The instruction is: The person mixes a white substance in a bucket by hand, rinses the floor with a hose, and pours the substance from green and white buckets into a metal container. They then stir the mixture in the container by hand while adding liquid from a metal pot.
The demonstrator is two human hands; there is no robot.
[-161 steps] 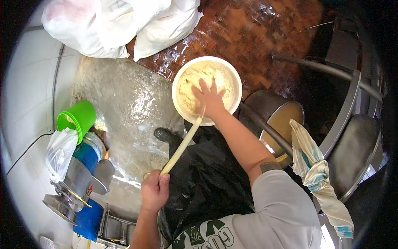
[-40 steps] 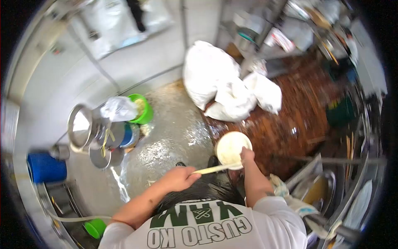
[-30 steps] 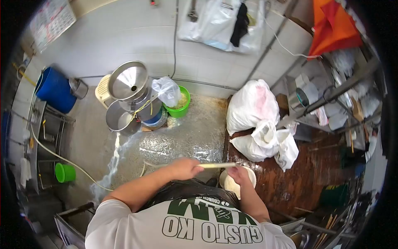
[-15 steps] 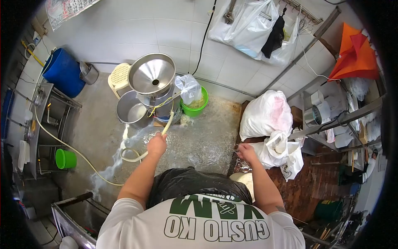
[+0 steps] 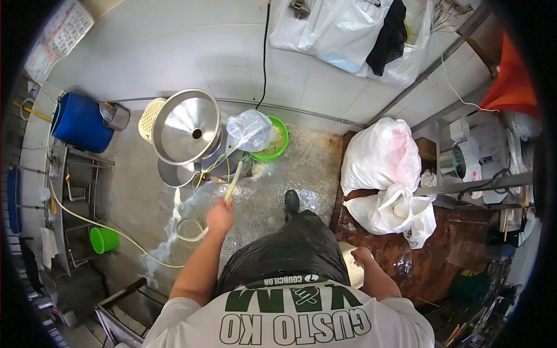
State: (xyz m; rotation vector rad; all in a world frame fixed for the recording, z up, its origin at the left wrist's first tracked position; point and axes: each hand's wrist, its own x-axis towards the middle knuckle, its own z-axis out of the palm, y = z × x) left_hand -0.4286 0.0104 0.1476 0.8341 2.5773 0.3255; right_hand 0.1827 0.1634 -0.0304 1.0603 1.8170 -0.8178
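My left hand (image 5: 220, 216) is closed around a pale yellow hose (image 5: 232, 187) whose free end points forward. The hose loops on the wet floor beneath my wrist. Ahead of it stands a machine with a wide steel funnel (image 5: 187, 124), beside a steel pot (image 5: 175, 172). My right hand (image 5: 364, 257), fingers curled, is low at my right side. It is at the edge of a cream-coloured container (image 5: 351, 268), partly hidden by my black apron (image 5: 278, 246). Whatever those fingers hold, if anything, is hidden.
A green bucket (image 5: 280, 152) and clear plastic bag (image 5: 250, 130) stand near the funnel. White sacks (image 5: 380, 156) lie at right on a reddish-brown floor. Whitish liquid (image 5: 168, 232) streaks the concrete. A blue barrel (image 5: 83, 123), small green bucket (image 5: 104, 240) and metal sink stand are left.
My right hand has drawn back and down from beside the sacks to the cream container. My left hand keeps hold of the hose. One dark boot has come into view ahead of my apron.
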